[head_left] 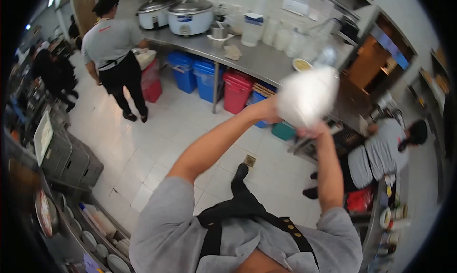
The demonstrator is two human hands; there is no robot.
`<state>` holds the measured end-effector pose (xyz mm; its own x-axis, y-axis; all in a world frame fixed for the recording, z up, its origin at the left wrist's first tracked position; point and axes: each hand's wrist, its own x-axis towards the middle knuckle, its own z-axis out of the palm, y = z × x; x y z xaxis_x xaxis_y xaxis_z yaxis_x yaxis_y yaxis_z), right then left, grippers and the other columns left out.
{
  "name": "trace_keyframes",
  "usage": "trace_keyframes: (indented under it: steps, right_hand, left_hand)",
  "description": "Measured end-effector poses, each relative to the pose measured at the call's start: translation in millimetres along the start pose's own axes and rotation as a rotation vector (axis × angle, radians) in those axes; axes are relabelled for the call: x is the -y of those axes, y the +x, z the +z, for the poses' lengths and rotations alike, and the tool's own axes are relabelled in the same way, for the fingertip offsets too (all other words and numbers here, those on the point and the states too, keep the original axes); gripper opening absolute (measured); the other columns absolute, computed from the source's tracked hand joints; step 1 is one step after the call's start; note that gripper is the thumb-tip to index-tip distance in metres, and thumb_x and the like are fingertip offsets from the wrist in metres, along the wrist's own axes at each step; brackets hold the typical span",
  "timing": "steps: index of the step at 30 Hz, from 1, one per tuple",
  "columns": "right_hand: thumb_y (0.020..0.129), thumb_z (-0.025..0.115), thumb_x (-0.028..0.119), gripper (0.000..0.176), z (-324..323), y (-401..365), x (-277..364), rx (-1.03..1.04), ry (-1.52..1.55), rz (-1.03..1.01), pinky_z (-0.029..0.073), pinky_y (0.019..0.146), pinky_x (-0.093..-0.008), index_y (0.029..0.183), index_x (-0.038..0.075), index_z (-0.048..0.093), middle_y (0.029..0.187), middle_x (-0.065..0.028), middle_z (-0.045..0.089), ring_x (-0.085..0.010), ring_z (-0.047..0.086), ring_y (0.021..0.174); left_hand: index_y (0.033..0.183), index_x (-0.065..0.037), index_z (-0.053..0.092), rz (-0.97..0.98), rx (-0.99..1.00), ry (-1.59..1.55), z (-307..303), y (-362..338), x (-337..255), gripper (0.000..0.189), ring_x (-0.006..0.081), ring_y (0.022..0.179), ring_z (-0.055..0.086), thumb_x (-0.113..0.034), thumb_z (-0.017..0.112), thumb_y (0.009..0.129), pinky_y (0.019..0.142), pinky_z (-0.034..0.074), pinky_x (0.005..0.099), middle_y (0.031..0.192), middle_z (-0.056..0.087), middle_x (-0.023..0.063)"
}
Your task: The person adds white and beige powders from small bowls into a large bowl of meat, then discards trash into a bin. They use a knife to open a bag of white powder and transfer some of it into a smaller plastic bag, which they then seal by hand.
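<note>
Head view: hands [312, 130] on white bundle [307, 94]

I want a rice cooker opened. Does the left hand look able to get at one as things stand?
Probably not. The left hand and right hand both hold a blurred white thing, and the rice cookers sit on the far counter across open floor.

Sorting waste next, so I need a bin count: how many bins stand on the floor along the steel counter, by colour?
Blue bins: 3 (one partly hidden by the arm)
Red bins: 2
Teal bin: 1
Total: 6
</note>
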<state>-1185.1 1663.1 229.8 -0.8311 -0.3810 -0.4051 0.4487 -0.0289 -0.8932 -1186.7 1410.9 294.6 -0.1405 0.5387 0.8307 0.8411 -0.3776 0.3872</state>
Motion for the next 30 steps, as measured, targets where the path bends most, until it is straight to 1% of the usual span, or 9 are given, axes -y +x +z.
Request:
trace_keyframes:
  steps: [4,5,7,11,16,22,24,26,30]
  right_hand:
    - [0.083,0.062,0.025,0.020,-35,71,120,0.012,-0.494,-0.447,0.047,0.058,-0.0239,0.093,0.007,0.063,0.075,-0.0012,0.060,-0.0097,0.056,0.064]
    - [0.083,0.062,0.025,0.020,-45,97,139,0.028,-0.481,-0.460,0.047,0.058,-0.0239,0.093,0.007,0.063,0.075,-0.0012,0.060,-0.0097,0.056,0.064]
    - [0.083,0.063,0.027,0.026,-76,139,172,-0.073,-0.994,-0.106,0.047,0.068,-0.0231,0.101,0.008,0.063,0.082,-0.0005,0.061,-0.0075,0.056,0.074]
    - [0.086,0.059,0.028,0.022,-163,291,162,0.112,-0.597,-0.407,0.043,0.052,-0.0258,0.085,0.007,0.063,0.068,0.0022,0.058,-0.0083,0.053,0.063]
    - [0.085,0.056,0.017,0.024,-195,447,162,-0.401,-0.723,-0.317,0.038,0.043,-0.0289,0.065,0.005,0.058,0.049,-0.0027,0.048,-0.0133,0.044,0.043]
    - [0.080,0.053,0.009,0.017,-220,517,121,-0.647,-0.815,-0.362,0.045,0.051,-0.0349,0.067,0.002,0.062,0.056,-0.0118,0.059,-0.0199,0.058,0.051]
    - [0.078,0.053,0.006,0.014,-218,529,102,-0.998,-0.573,-0.728,0.047,0.055,-0.0358,0.070,0.001,0.064,0.063,-0.0151,0.061,-0.0243,0.062,0.060]
    - [0.076,0.054,0.002,0.012,-206,524,104,-1.102,-0.489,-0.741,0.048,0.057,-0.0363,0.072,0.001,0.065,0.067,-0.0149,0.062,-0.0267,0.062,0.063]
    - [0.071,0.056,-0.007,0.018,-191,503,109,-1.206,-0.649,-0.922,0.048,0.061,-0.0381,0.082,0.003,0.066,0.075,-0.0143,0.062,-0.0328,0.060,0.068]
  left_hand:
    - [0.100,-0.006,0.062,-0.192,0.164,0.365,-30,62,90,0.043,0.0365,0.085,0.059,-0.011,0.067,0.058,0.072,0.047,0.0403,0.089,0.062,0.0185]
    - [0.100,-0.006,0.062,-0.203,0.177,0.381,-37,62,118,0.043,0.0365,0.085,0.059,-0.011,0.067,0.058,0.072,0.047,0.0403,0.089,0.062,0.0185]
    - [0.096,-0.007,0.064,-0.334,0.378,0.577,-48,72,182,0.041,0.0386,0.081,0.058,-0.005,0.060,0.056,0.070,0.047,0.0433,0.087,0.062,0.0195]
    - [0.085,-0.002,0.062,-0.635,0.467,0.674,-94,45,353,0.029,0.0392,0.081,0.056,-0.004,0.058,0.057,0.074,0.045,0.0458,0.081,0.060,0.0215]
    - [0.094,0.000,0.057,-0.506,0.511,0.812,-138,38,481,0.034,0.0390,0.091,0.055,-0.005,0.059,0.060,0.082,0.043,0.0477,0.092,0.060,0.0220]
    - [0.105,-0.002,0.056,-0.770,0.740,0.667,-156,14,608,0.038,0.0358,0.088,0.056,-0.011,0.055,0.068,0.078,0.045,0.0471,0.094,0.059,0.0205]
    - [0.103,-0.001,0.057,-0.879,0.727,0.637,-155,4,640,0.035,0.0345,0.086,0.058,-0.012,0.055,0.069,0.074,0.047,0.0475,0.092,0.060,0.0199]
    - [0.093,-0.002,0.060,-1.365,0.536,0.153,-159,26,648,0.028,0.0305,0.079,0.061,-0.016,0.058,0.069,0.066,0.049,0.0461,0.086,0.061,0.0172]
    - [0.090,-0.003,0.060,-1.772,0.248,-0.418,-155,30,689,0.024,0.0249,0.078,0.061,-0.016,0.058,0.070,0.065,0.051,0.0426,0.083,0.061,0.0142]
